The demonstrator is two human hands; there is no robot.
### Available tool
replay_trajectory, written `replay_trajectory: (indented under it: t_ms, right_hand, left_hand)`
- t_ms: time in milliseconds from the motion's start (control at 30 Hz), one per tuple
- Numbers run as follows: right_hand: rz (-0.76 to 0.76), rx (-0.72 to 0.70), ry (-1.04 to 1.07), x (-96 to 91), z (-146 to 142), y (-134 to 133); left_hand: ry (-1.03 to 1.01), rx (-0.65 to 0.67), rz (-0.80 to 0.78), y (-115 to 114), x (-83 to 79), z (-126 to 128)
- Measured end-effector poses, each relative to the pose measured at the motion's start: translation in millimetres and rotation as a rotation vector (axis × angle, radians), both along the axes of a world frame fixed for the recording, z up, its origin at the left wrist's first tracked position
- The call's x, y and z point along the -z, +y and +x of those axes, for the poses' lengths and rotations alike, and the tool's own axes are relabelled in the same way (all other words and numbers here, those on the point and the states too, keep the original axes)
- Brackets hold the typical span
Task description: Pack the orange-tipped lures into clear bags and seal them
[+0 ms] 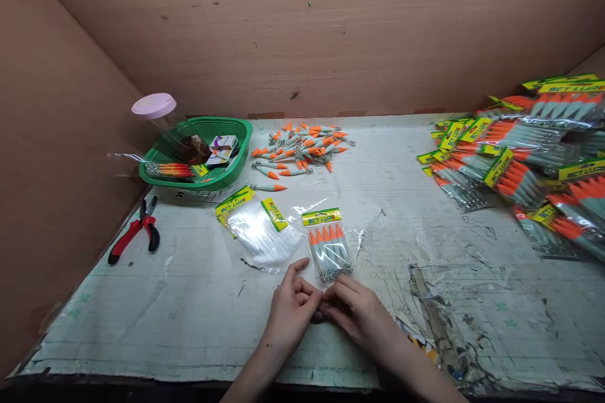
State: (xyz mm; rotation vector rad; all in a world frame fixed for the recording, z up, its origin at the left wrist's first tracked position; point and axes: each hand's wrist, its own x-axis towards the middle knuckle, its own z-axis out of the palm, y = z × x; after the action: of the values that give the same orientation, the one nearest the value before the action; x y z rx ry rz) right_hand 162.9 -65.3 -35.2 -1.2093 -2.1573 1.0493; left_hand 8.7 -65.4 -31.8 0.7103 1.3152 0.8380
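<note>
- The left hand (292,305) and right hand (355,310) meet near the middle of the desk's (165,321) near edge, fingers curled inward, tips together
- They sit at the near end of a filled lure packet (328,244); whether they pinch its plastic cannot be told
- Empty bags (259,236) lie just left of the packet
- Loose lures (302,148) lie by the far edge, a green basket (222,177) towards the far left corner, red pliers (135,236) at the left edge
- Packed packets (520,164) are heaped along the right edge

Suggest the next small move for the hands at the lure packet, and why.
Probably press shut the near end of the clear yellow-headed packet of orange-tipped grey lures: the left hand and right hand meet at that end, and the lures lie fully inside.
</note>
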Motion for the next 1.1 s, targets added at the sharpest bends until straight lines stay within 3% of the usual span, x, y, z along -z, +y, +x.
replay_trajectory:
  t_ms: [100, 233, 400, 467, 567, 667, 733, 767, 833, 933, 1000, 1067, 1100]
  right_hand:
    - [-0.038, -0.025, -0.065, -0.8, 1, 3]
    - [0.035, -0.071, -0.094, 2.0, 1, 3]
    - [-0.112, -0.055, 0.107, -13.3, 17, -2]
    - [-0.184, 0.092, 0.226, -20.4, 35, -2]
    - [-0.184, 0.521, 0.309, -18.3, 76, 2]
    - [0.038, 0.846, 0.045, -5.3, 124, 11]
    - [0.317, 0.894, -0.299, 0.2, 146, 17]
    - [0.46, 0.858, -0.458, 0.3, 151, 19]
    - [0.683, 0.65, -0.632, -4.0, 146, 22]
    - [0.87, 0.112, -0.557, -13.3, 110, 24]
    - [0.949, -0.185, -0.441, -15.0, 82, 26]
    - [0.995, -0.317, -0.295, -12.2, 63, 29]
    - [0.982, -0.335, -0.218, -9.9, 58, 30]
  left_hand:
    - [0.006, -0.007, -0.006, 0, -3.2, 0]
    - [0.063, 0.001, 0.037, -3, -0.5, 3]
    - [0.147, 0.01, 0.12, -6, 7.8, 5]
    - [0.157, 0.004, 0.117, -6, 10.7, 5]
    - [0.155, 0.015, 0.111, -7, 13.3, 5]
    - [0.177, 0.076, 0.146, -11, 11.6, 1]
    - [0.279, 0.152, 0.246, -16, 8.6, -5]
    - [0.376, 0.201, 0.347, -17, 7.0, -10]
    - [0.663, 0.307, 0.672, -15, 4.4, -19]
    - [1.012, 0.482, 1.289, -1, 3.1, -30]
    - [1.03, 0.579, 1.629, 12, 3.8, -33]
    - [0.973, 0.607, 1.767, 22, 5.3, -35]
    - [0.947, 0.608, 1.755, 25, 6.2, -36]
